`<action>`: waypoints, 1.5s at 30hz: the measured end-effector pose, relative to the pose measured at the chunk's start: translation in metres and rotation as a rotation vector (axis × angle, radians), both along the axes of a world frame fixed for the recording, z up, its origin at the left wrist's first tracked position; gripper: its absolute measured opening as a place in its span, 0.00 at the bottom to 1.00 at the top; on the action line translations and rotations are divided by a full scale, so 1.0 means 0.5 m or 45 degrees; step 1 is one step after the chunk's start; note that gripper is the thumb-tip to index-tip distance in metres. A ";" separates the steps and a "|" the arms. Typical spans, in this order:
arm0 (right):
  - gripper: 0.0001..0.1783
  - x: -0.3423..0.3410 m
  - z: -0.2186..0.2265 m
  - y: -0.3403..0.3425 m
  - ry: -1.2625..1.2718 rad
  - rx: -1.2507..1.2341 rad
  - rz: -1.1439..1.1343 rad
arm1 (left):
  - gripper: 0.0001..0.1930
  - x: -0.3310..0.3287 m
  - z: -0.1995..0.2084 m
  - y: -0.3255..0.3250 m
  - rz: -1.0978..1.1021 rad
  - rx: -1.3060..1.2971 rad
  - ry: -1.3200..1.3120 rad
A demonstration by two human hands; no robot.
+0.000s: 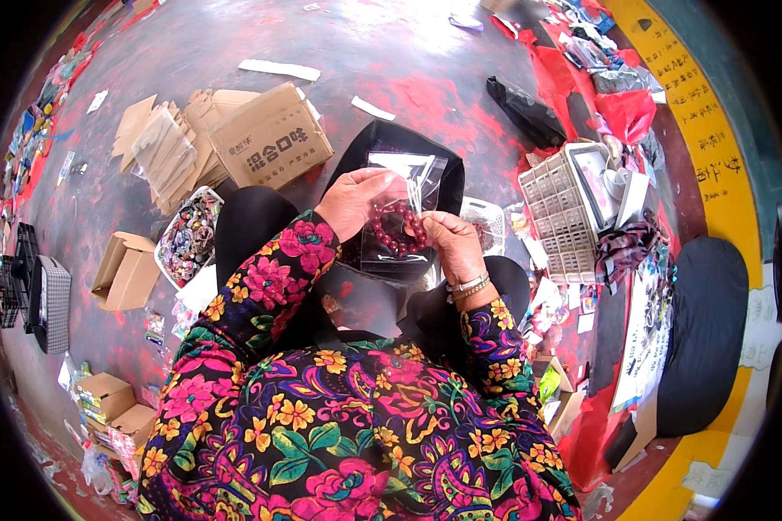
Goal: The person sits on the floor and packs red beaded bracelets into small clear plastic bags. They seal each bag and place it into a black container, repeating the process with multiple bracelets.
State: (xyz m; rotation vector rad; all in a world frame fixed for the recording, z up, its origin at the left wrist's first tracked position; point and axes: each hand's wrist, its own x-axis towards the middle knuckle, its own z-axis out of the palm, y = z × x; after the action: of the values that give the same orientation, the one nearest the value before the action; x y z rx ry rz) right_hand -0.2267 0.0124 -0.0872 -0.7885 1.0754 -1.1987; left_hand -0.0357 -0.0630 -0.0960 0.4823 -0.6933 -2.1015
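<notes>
In front of me I hold a small clear plastic bag [426, 167] over a black surface [356, 156]. A dark red bead bracelet [398, 233] shows against the bag; I cannot tell whether it is inside or in front. My left hand [356, 201] is closed, its fingers pinching the bag's upper left part. My right hand [456, 246], with a bracelet on its wrist, is closed at the right side of the red beads, thumb and fingertip together. Thin white strands [415, 184] run between the two hands, above the beads.
To the left stand a white basket of small colourful items [189, 239], an open cardboard box [126, 273] and flattened cardboard [167, 143]. A larger carton [271, 137] sits ahead. On the right are a white crate [558, 213], a black bag [526, 111] and a small white basket [485, 217].
</notes>
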 end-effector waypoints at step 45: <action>0.11 0.064 0.062 -0.056 1.559 -1.303 -0.486 | 0.13 -0.051 0.018 0.034 0.195 -0.835 -0.805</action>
State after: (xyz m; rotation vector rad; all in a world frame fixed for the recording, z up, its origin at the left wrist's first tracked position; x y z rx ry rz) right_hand -0.1947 -0.0156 -0.0562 -2.3925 1.5865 -1.6132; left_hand -0.0613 -0.0460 -0.0871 0.7902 -1.5783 -1.4402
